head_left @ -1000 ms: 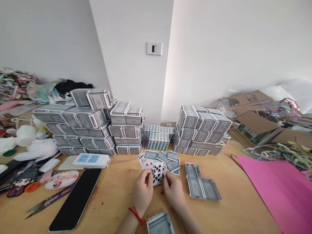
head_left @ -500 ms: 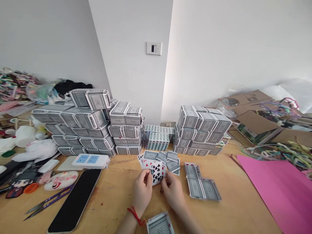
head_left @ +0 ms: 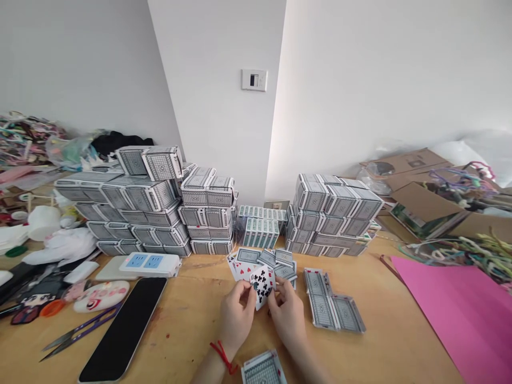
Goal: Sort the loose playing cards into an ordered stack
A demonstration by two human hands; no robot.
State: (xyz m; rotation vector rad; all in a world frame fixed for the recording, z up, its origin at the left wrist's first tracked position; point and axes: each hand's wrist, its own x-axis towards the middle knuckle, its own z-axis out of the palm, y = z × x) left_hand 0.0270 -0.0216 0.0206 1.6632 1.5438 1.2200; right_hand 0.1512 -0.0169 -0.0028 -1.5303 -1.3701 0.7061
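A ten of clubs playing card (head_left: 262, 284) is held face up between my two hands, with a red-marked card showing behind its right edge. My left hand (head_left: 239, 312), a red string bracelet at its wrist, pinches the card's left side. The right side is gripped by my right hand (head_left: 287, 309), thumb and fingers closed on it. Just beyond lie loose cards (head_left: 248, 255), some face down and some face up. To the right sits an L-shaped piece of joined cards (head_left: 332, 304). Another card piece (head_left: 263, 369) lies near my forearms, partly cut off by the frame.
Card-covered blocks are stacked at the left (head_left: 136, 213) and right (head_left: 336, 213), with small card boxes (head_left: 260, 229) between. A phone (head_left: 124, 330), scissors (head_left: 76, 333) and a power strip (head_left: 150, 264) lie left. Pink paper (head_left: 456, 314) and a cardboard box (head_left: 428, 208) are right.
The cards in my hands have tilted and drawn slightly closer to me, and more of the loose cards behind shows. Both hands keep their grip. The whole view has shifted a little.
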